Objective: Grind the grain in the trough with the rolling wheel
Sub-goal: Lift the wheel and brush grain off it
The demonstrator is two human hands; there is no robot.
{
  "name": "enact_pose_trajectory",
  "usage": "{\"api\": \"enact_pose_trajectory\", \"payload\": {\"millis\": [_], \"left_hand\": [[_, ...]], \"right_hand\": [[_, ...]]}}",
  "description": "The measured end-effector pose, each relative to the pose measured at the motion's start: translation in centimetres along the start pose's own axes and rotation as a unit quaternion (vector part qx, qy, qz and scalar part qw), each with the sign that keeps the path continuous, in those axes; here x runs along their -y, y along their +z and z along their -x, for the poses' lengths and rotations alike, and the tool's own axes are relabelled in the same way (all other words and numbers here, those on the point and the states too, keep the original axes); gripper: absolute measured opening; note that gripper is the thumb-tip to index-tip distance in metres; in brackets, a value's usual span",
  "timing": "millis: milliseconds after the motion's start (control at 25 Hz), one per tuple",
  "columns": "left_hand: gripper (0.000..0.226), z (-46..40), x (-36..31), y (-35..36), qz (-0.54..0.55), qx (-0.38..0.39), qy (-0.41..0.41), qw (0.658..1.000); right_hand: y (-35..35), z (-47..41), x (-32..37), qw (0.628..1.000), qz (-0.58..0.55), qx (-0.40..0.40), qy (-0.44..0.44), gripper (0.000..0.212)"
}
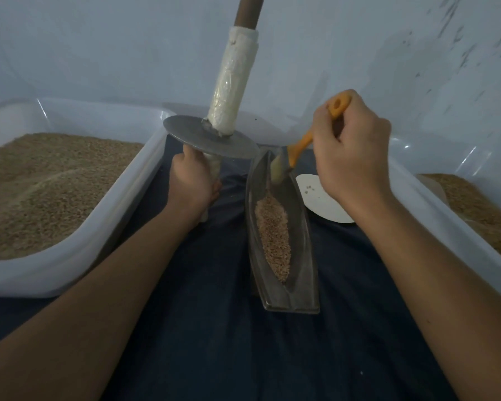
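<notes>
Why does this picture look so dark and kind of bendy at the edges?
Head view: the light is dim and bluish, so the dark cloth shows little detail; the wide lens curves the left bin and stretches both forearms; small glints shine on the right bin; the brush bristles look slightly blurred.

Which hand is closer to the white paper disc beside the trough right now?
The right hand. It grips the orange brush directly above the disc's far edge. The left hand holds the wheel's axle across the trough.
</notes>
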State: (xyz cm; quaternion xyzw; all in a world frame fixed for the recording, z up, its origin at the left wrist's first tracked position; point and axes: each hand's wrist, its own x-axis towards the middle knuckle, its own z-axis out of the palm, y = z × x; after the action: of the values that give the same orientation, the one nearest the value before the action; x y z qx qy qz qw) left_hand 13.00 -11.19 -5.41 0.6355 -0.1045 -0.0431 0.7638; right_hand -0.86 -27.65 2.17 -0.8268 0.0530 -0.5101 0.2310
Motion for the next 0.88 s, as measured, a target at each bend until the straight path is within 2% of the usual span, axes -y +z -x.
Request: {"api": "enact_pose_trajectory", "payload": {"millis": [160,280,480,640,880], "left_hand": [[0.038,0.3,-0.3,0.2,0.012,0.008,-0.002,1.000],[0.033,0.1,-0.3,0.2,-0.004,-0.002,-0.013,1.000],[0.034,0.4,-0.1,0.4,-0.085,0.016,0.021,0.996],[0.045,1.1,-0.5,0.5,-0.060,0.037,0.028,0.997],[0.036,1.3,-0.6,0.7,-0.112,0.049,0.030,0.992]], "right_hand": [[2.2,0.4,-0.3,0.997,0.017,0.074,0.000,0.026],[2.2,1.7,-0.4,0.995,0.014,0.101,0.017,0.030],[-0.8,2.8,0.4,0.993,0.000,0.110,0.034,0.033],[-3.6,1.5,2.0,0.997,0.000,0.061,0.040,0.029],[-5.9,1.1,4.2,0.996,-0.017,0.073,0.053,0.034]]}}
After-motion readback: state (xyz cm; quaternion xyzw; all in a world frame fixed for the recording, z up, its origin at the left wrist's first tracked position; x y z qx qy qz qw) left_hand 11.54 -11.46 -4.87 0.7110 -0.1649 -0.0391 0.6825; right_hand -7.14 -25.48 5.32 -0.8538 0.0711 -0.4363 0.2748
